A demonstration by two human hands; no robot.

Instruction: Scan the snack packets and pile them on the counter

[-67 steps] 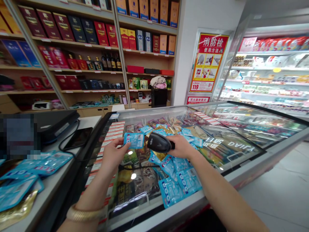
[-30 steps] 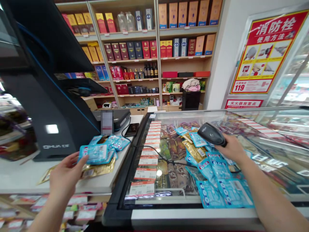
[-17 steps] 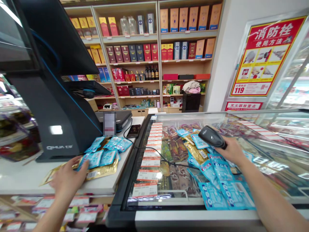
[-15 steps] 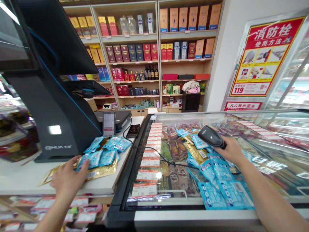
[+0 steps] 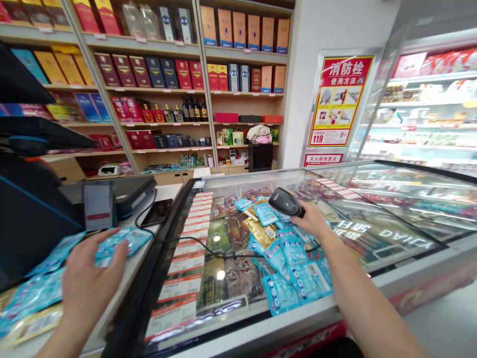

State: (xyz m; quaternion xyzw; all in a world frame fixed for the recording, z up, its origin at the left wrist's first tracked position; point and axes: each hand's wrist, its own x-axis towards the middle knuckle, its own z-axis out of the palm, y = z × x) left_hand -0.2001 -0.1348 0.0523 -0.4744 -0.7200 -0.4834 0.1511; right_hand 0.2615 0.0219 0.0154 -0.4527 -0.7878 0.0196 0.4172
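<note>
My left hand (image 5: 91, 271) is over the white counter at the left, fingers apart, beside blue packets (image 5: 124, 241) and partly covering them. More blue packets and a gold packet (image 5: 35, 325) lie to its left. My right hand (image 5: 307, 219) is wrapped round a black barcode scanner (image 5: 285, 201), held above the glass freezer top (image 5: 179, 338). Under and in front of the scanner lies a pile of blue packets (image 5: 281, 293) with gold packets (image 5: 261, 232) among them. A black cable (image 5: 194, 239) runs across the glass.
A dark monitor stand (image 5: 26, 214) rises at the left. Behind my left hand are a phone-like screen (image 5: 99, 204), a black device (image 5: 139, 191) and a dark phone (image 5: 158, 211). Shelves of boxes (image 5: 154, 72) stand at the back, and a red poster (image 5: 339, 102) hangs on the wall.
The view has turned right and come closer to the counter. My left hand has shifted from the gold packet's edge to the blue packets further back. My right hand still holds the scanner.
</note>
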